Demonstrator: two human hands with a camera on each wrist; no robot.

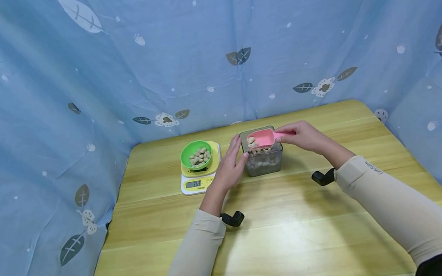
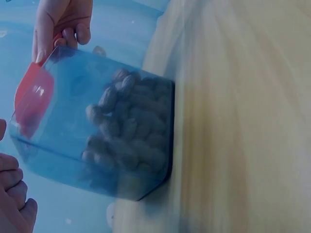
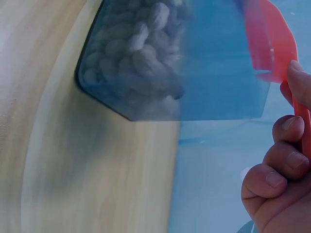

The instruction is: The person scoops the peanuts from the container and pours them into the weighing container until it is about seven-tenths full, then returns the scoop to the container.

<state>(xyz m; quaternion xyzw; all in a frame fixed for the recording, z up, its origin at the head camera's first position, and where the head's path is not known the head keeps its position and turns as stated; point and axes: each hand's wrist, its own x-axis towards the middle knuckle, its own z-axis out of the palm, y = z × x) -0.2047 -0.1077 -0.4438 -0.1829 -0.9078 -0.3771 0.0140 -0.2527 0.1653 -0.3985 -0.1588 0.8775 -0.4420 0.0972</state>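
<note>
A pink scoop (image 1: 262, 138) holding a few peanuts (image 1: 252, 142) is over the mouth of a clear, dark-tinted square container (image 1: 264, 165). My right hand (image 1: 304, 136) pinches the scoop's handle between thumb and fingers. More peanuts (image 2: 131, 126) fill the lower part of the container, seen through its wall in both wrist views. At the container's left side is my left hand (image 1: 231, 166), its fingers extended and its thumb by the near rim; whether it touches the wall is hard to tell.
Left of the container, a green bowl (image 1: 185, 152) with peanuts sits on a yellow-and-white kitchen scale (image 1: 188, 189), whose display seems to read 363, any decimal point unclear. The wooden table (image 1: 283, 233) ends at a blue patterned curtain (image 1: 203, 53).
</note>
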